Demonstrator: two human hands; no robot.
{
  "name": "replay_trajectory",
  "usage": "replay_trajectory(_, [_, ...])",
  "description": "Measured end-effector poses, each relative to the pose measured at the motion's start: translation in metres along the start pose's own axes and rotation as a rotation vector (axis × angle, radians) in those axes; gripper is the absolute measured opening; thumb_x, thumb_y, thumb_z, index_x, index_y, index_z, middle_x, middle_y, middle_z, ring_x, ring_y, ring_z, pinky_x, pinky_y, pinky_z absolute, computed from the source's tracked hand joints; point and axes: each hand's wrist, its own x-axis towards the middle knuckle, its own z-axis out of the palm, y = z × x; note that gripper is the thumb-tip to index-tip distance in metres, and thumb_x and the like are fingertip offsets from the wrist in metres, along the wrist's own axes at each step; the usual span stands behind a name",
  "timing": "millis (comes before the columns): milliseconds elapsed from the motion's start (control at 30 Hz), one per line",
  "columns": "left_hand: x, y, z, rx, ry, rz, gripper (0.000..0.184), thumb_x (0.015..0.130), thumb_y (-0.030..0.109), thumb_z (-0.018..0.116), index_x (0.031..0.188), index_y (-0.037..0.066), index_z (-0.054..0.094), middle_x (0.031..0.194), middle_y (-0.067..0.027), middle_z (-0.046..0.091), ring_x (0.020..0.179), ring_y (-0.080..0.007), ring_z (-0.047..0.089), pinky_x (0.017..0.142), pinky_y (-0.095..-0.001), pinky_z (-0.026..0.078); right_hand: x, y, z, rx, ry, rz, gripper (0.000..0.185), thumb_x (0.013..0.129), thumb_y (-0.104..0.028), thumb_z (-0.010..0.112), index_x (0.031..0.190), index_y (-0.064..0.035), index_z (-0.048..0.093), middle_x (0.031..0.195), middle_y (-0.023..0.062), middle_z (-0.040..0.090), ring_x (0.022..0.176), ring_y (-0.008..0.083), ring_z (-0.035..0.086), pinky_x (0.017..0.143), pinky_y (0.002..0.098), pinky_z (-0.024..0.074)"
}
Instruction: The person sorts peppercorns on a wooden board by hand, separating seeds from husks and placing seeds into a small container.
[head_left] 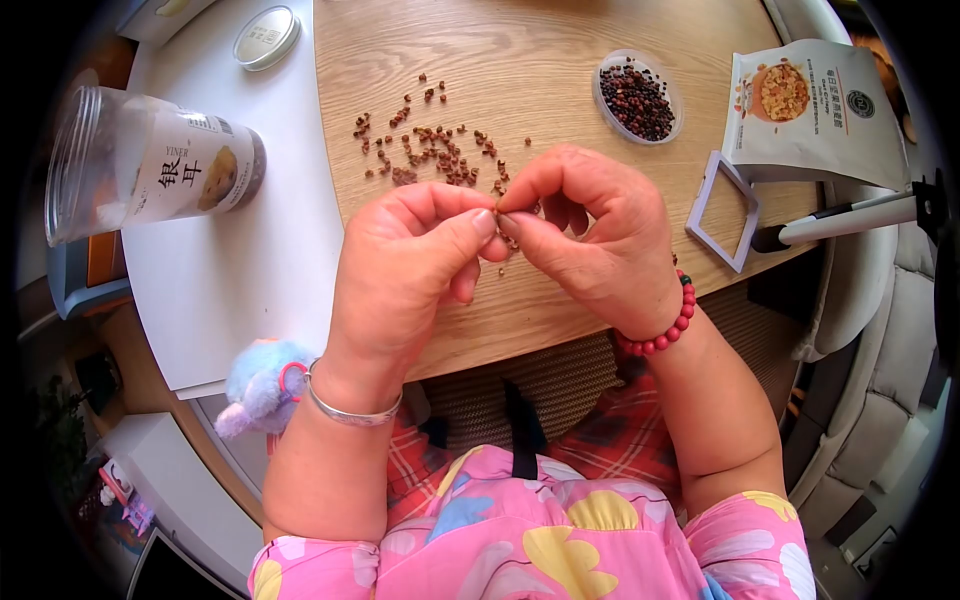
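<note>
My left hand (425,240) and my right hand (590,230) meet fingertip to fingertip over the wooden table (450,340). Thumb and forefinger of each are pinched on one tiny brownish piece, probably a peppercorn (497,213), mostly covered by the fingers. Just beyond my hands lie loose reddish-brown peppercorns (440,150), scattered on the wood. Farther off to the right, a round clear dish (638,98) holds many dark peppercorns.
A large clear jar (160,165) and its lid (267,38) are on the white surface at left. At right are a pale bag (810,110), a lilac frame (722,212) and a white-and-black arm (845,222). A fluffy blue toy (265,375) sits near my left wrist.
</note>
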Motion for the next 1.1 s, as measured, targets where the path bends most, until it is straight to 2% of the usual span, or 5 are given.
replay_trajectory(367, [-0.002,-0.003,0.008,0.143,0.1,0.036,0.009,0.085,0.007,0.059,0.089,-0.001,0.06,0.071,-0.0062,0.063,0.048,-0.0057,0.048,0.042,-0.0158,0.035,-0.001,-0.002,0.001,-0.06,-0.003,0.007,0.006,0.071,-0.003,0.066,0.076,-0.0008,0.064,0.066,0.0067,0.058,0.054,0.0113,0.054,0.049,0.0235,0.0443])
replay_trajectory(567, [-0.002,-0.004,0.009,0.128,0.12,0.021,0.008,0.085,0.008,0.059,0.088,0.0,0.06,0.068,-0.0045,0.061,0.047,-0.006,0.048,0.041,-0.0165,0.036,-0.003,0.002,0.003,0.056,-0.004,0.127,0.007,0.073,-0.004,0.066,0.078,0.001,0.065,0.067,0.0063,0.06,0.057,0.0092,0.056,0.052,0.0224,0.0453])
replay_trajectory(633, [-0.003,-0.002,0.007,0.1,0.101,0.005,0.009,0.085,0.008,0.06,0.087,0.0,0.06,0.069,-0.0049,0.062,0.048,-0.0056,0.049,0.043,-0.0166,0.038,-0.004,0.007,0.005,0.235,-0.005,0.193,0.008,0.074,-0.005,0.066,0.079,0.0015,0.065,0.068,0.0054,0.062,0.059,0.0076,0.057,0.054,0.0218,0.046])
replay_trajectory(1100, [-0.001,-0.003,0.007,0.09,0.085,-0.053,0.012,0.085,0.011,0.062,0.083,-0.001,0.06,0.066,-0.004,0.061,0.047,-0.0049,0.049,0.043,-0.0173,0.039,-0.004,0.01,0.002,0.258,-0.044,0.304,0.014,0.074,-0.011,0.067,0.079,0.0017,0.064,0.07,0.0059,0.064,0.063,0.0078,0.058,0.057,0.0236,0.0478])
